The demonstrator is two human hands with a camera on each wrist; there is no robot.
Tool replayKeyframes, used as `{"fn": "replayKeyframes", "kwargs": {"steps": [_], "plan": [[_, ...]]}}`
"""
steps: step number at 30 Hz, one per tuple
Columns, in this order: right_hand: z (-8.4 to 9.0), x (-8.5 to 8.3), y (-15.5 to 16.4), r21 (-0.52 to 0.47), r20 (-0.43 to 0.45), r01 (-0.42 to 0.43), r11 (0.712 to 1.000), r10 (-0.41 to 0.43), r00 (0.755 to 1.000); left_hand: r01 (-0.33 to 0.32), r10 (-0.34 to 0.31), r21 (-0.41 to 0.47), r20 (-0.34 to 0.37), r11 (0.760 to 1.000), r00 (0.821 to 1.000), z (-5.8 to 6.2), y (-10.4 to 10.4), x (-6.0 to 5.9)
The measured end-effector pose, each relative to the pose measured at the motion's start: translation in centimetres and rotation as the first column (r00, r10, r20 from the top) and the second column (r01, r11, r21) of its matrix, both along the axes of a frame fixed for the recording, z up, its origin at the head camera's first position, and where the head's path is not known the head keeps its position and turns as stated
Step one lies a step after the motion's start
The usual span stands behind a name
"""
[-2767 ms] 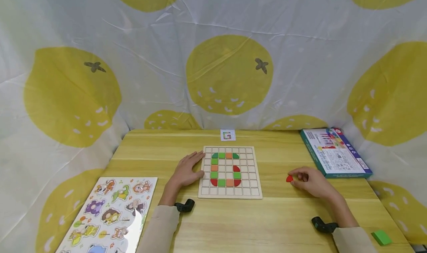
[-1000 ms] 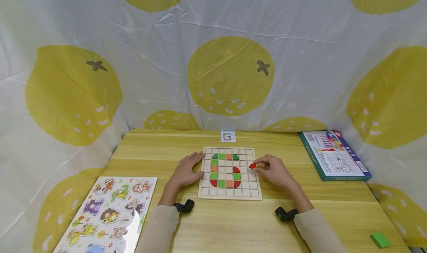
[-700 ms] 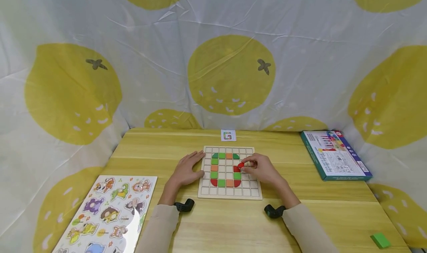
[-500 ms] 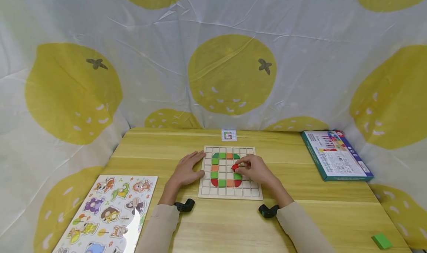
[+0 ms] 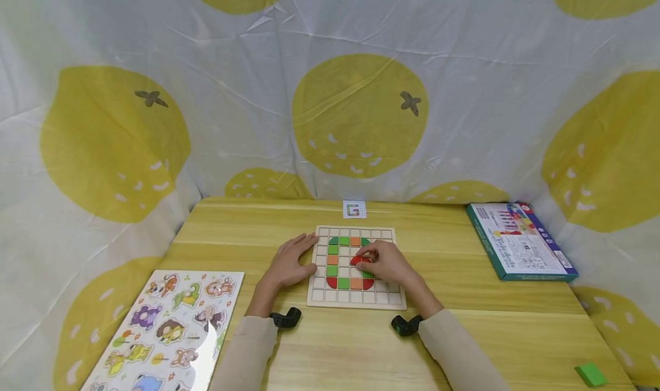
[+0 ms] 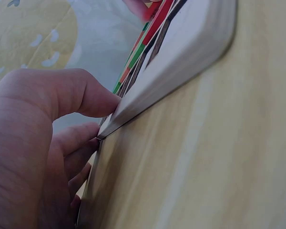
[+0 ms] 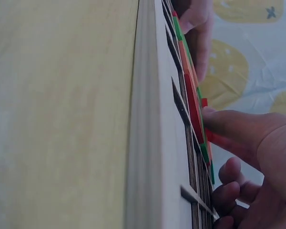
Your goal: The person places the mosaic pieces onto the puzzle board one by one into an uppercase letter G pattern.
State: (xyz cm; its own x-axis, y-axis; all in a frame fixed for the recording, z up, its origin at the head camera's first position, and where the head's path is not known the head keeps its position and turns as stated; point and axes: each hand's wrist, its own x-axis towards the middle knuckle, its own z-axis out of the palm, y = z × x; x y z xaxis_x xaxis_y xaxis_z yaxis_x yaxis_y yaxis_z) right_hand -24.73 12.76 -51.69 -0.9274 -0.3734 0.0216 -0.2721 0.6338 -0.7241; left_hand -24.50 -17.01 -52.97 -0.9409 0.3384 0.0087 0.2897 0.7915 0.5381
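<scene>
Now over the square pale wooden grid board [image 5: 356, 266] in the middle of the light wooden bench [image 5: 361, 345]: right hand [image 5: 384, 262], brought in from the open bench on the right, where it pinched a small red rounded wooden tile [image 5: 357, 260] a few seconds back. Fingertips curled down onto that red tile, pressing it into a cell on the inner right of the coloured letter G, just left of another red piece. Likely the seating of one of the last pieces of the letter, judging by the small G pattern card [image 5: 353, 209] at the far edge.

Left hand [image 5: 290, 263] unchanged, flat and relaxed against the board's left rim, steadying it, holding nothing.

Nearest the wearer, from the head view only: colourful animal peg puzzle board [image 5: 170, 331] at the near left, small green block [image 5: 590, 374] at the near right corner, teal game box [image 5: 521, 240] farther right, lemon-print cloth [image 5: 356, 93] behind.

From the right wrist view, seen edge-on: fingertips [image 7: 229, 125] touching the red tile [image 7: 196, 112], tile slightly proud of the board's surface, perhaps not fully seated. From the left wrist view: thumb [image 6: 83, 98] butted against the board's side wall [image 6: 181, 62], a contact not clear from above.
</scene>
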Motion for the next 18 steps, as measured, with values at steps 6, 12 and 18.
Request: {"fn": "replayKeyframes", "kwargs": {"steps": [6, 12, 18], "plan": [[-0.22, -0.03, -0.03, 0.016, 0.011, 0.001, 1.000, -0.002, 1.000, -0.001, 0.001, 0.006, 0.004, 1.000, 1.000, -0.10, 0.04, -0.04], [-0.58, -0.04, -0.04, 0.014, 0.012, 0.013, 1.000, -0.013, 1.000, -0.003, 0.003, 0.006, 0.007, 1.000, 1.000, -0.03, 0.13, 0.08], [-0.25, 0.07, 0.46, -0.018, 0.019, -0.006, 1.000, 0.006, 1.000, -0.002, 0.002, 0.003, 0.012, 1.000, 1.000, -0.23, 0.03, -0.10]]}}
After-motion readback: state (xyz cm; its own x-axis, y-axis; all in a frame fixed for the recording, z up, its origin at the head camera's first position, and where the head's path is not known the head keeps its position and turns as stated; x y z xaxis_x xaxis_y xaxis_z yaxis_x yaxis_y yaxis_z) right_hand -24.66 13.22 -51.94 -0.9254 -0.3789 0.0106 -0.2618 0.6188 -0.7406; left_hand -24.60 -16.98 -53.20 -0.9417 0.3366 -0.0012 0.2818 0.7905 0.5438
